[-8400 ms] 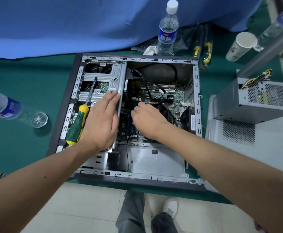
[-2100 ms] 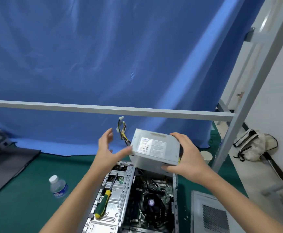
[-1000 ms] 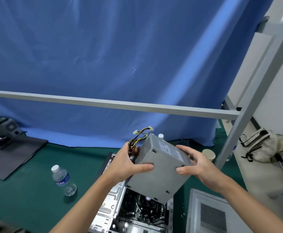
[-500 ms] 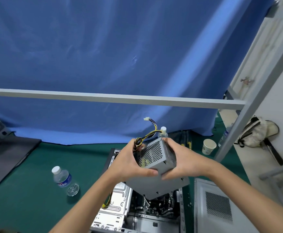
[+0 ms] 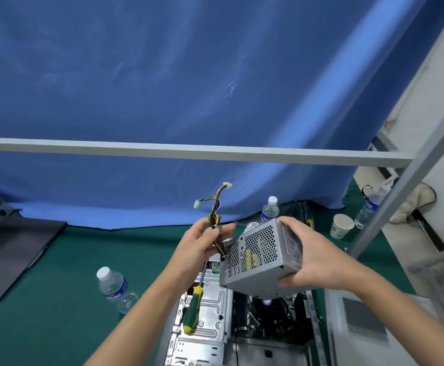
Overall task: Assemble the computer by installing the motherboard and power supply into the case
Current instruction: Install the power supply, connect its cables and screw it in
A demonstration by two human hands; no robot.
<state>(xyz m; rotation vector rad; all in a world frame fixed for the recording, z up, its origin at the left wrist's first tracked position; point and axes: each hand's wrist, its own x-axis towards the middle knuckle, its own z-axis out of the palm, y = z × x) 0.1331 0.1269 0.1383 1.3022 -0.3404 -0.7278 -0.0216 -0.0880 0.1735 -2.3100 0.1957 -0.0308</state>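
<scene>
The grey power supply (image 5: pixel 258 262) is in the air above the open computer case (image 5: pixel 202 328), its perforated side facing me. My right hand (image 5: pixel 313 260) grips its right end. My left hand (image 5: pixel 202 244) holds the yellow and black cable bundle (image 5: pixel 215 207), which rises from the unit to white connectors. Below, the motherboard (image 5: pixel 265 318) lies inside the case, mostly hidden by the power supply.
A green and yellow screwdriver (image 5: pixel 192 307) lies on the case's drive cage. The grey side panel (image 5: pixel 361 328) is to the right. Water bottles (image 5: pixel 114 286) (image 5: pixel 269 210), a paper cup (image 5: pixel 342 225) and a metal frame bar (image 5: pixel 189 151) stand around.
My left hand has left the power supply's body and taken the cable bundle. The unit has tilted and shifted right, now carried by my right hand alone.
</scene>
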